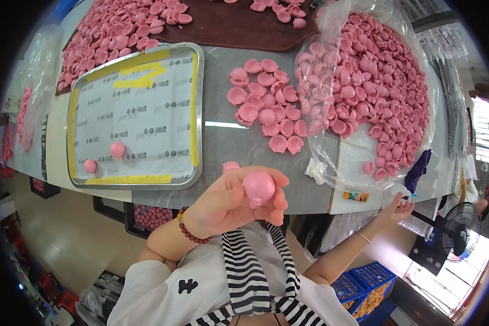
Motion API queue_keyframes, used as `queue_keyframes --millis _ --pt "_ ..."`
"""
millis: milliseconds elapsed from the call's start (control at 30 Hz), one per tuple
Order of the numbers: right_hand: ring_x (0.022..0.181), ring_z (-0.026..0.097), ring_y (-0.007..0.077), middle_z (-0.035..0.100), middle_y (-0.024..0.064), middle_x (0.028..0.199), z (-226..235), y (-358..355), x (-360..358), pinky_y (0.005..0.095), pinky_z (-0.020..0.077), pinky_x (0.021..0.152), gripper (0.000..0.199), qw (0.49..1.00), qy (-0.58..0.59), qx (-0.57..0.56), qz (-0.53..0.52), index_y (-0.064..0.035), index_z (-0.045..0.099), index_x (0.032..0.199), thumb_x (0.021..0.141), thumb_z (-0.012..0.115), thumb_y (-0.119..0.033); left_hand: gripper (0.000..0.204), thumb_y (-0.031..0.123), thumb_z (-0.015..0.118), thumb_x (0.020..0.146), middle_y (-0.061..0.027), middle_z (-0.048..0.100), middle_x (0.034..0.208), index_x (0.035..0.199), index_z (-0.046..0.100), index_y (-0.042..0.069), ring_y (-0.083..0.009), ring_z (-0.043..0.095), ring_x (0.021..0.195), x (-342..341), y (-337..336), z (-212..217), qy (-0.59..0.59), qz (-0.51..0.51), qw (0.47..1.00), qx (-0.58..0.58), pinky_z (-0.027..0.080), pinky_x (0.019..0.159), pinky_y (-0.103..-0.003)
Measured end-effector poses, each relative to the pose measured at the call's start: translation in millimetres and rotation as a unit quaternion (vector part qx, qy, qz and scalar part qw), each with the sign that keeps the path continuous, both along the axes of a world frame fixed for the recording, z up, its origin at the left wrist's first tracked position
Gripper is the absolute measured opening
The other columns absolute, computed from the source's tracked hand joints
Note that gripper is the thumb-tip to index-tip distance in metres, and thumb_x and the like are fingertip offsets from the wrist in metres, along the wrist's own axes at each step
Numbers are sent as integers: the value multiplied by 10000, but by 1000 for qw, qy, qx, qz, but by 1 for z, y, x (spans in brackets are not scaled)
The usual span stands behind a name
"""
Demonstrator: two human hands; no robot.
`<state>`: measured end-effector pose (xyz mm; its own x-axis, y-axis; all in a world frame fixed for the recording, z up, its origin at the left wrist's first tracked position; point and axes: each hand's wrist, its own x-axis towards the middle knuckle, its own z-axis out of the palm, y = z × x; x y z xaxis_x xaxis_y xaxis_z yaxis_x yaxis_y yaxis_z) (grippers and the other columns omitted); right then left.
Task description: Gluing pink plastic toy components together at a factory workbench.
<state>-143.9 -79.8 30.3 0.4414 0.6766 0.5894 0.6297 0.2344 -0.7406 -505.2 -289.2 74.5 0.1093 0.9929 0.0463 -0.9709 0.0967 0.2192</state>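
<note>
1. Head view, left hand: The left hand (228, 205) gripped a pink ball (258, 186) between thumb and curled fingers. The ball was held above the near edge of the grey counter (218, 145), with a small knob on its lower side.
2. Head view, right hand: The right hand (391, 211) was extended to the right, its fingers bent at a whitish translucent object (400, 190). Whether it gripped this object could not be determined.
3. Head view, counter centre: A pink piece (230, 165) lay just beyond the left hand. Farther out, a loose group of pink shells (248, 113) rested on the counter, many with the hollow side up.
4. Head view, left: A metal-rimmed tray (201, 108) contained a printed white sheet (141, 127) secured by yellow tape (194, 108). Two finished-looking round balls (117, 150) lay apart near its lower left corner.
5. Head view, right: A clear plastic bag (325, 157) held many pink shell pieces (358, 81). A crumpled white tissue (315, 170) and a small orange-and-yellow packet (356, 196) lay near it.
</note>
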Motion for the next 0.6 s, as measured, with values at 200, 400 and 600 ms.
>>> queue_keyframes --millis 200,400,600 --pt "974 500 218 497 141 1115 -1 -7 -6 326 413 823 459 997 -46 47 -45 35 437 1159 808 627 -191 450 142 674 760 -129 586 1037 1137 490 -21 -222 582 959 -2 -2 9 106 50 993 23 466 853 -329" --pt "773 537 196 570 124 904 27 -79 -82 295 427 669 105 916 -168 -6 365 -3 577 829 747 606 -62 486 47 803 579 -126 594 948 999 563 -5 -216 586 883 0 5 12 429 217 875 52 477 833 -353" --pt "798 502 237 539 63 942 25 -97 -166 335 429 687 308 845 -305 -149 412 -90 646 955 651 686 -53 434 87 817 564 -119 596 909 933 600 11 -217 587 813 2 4 19 547 301 774 101 488 760 -346"
